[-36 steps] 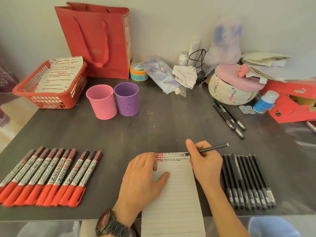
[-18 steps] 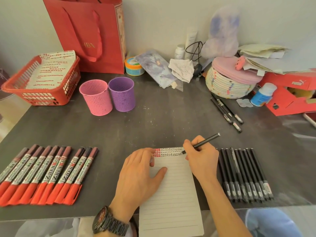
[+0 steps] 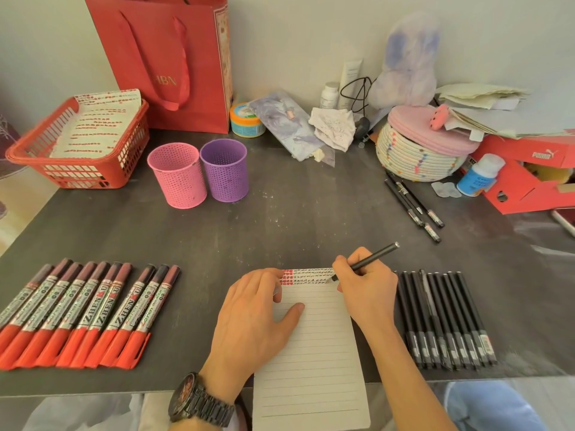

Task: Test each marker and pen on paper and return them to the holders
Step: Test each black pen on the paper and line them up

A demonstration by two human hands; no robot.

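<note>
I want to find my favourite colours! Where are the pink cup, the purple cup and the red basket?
Pink cup (image 3: 178, 179), head view, front of its wall.
Purple cup (image 3: 225, 173), head view, front of its wall.
Red basket (image 3: 90, 175), head view, near wall.

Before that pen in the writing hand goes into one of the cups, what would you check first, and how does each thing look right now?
1. Pen gripped firmly: ok. The right hand holds the black pen in a writing grip.
2. Test mark made: ok. The tip sits at the end of the black scribble rows on the paper.
3. Paper held steady: ok. The left hand lies flat on it.
4. Cap back on: cannot tell. No loose cap is visible.
5. Holders upright and free: ok. The pink holder and purple holder stand side by side.
6. Path to the holders: ok. The table between is bare.
</note>
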